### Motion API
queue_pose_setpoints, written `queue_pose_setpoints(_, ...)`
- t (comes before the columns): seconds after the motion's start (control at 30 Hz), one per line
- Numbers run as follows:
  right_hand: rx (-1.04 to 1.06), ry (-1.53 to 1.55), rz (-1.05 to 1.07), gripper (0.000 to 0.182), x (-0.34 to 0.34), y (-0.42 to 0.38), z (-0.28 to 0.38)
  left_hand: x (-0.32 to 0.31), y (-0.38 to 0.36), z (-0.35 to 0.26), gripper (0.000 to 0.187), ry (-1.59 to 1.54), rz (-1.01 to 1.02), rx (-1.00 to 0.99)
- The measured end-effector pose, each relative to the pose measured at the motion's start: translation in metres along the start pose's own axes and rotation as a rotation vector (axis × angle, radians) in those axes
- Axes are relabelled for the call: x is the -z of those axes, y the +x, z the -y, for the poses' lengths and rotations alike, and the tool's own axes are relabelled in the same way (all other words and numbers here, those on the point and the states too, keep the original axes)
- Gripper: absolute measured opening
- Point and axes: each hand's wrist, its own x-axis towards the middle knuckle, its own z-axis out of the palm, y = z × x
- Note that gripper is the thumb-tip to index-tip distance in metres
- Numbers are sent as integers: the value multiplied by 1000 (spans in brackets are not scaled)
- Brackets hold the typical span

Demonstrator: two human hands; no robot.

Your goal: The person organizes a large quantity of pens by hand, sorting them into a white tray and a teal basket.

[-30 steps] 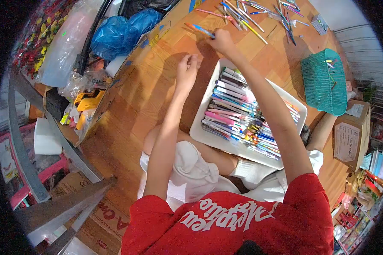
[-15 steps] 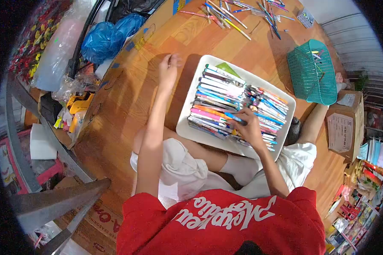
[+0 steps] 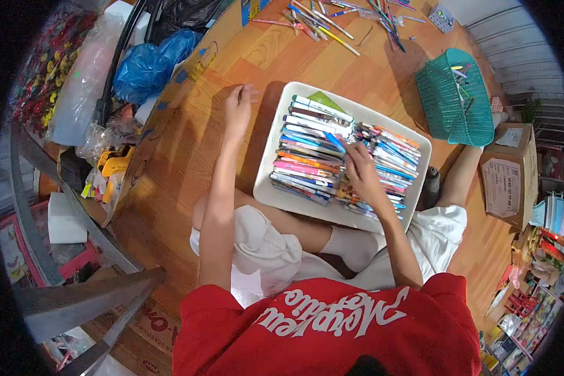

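As right-hand fingers (image 3: 353, 154) hold one pen (image 3: 334, 141), one tray (image 3: 276, 130)

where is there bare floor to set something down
Bare wood-look floor lies between the white tray and the loose pens beyond it, and between the left forearm and the cardboard wall. Crowded: the tray, packed with pens under the right hand, and the patch under the loose pens.

Crumpled blue bag (image 3: 139, 72) left, cardboard box (image 3: 509, 178) right
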Motion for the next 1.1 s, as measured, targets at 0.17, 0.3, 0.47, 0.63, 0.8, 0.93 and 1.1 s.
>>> queue_pose_setpoints(0.17, 167, -108, 90, 34, -14, 13, -16, -6, -3, -5, 34, 31, -39, -53)
queue_pose_setpoints(0.3, 215, -238, -36, 26, -38, 17, -13, -2, -4, -7, 36, 35, -30, -53)
queue_pose_setpoints(0.47, 217, -277, -74, 24, -45, 17, -20, 2, -4, -6, 37, 68, 16, 9)
queue_pose_setpoints(0.63, 312, -145, -212, 18, -26, 61, -20, -11, -9, -12, 36, 51, 35, -36)
queue_pose_setpoints(0.8, 265, -366, -439, 23, -6, 204, -69, -27, -19, -15, 31, 1, 183, -142)
queue_pose_setpoints(0.93, 199, -700, -310, 20, -1, 294, -144, -24, -13, -2, 32, 32, 191, -135)
queue_pose_setpoints(1.1, 46, -785, -45, 19, 1, 305, -160, -25, -7, 10, 33, 6, 156, -103)
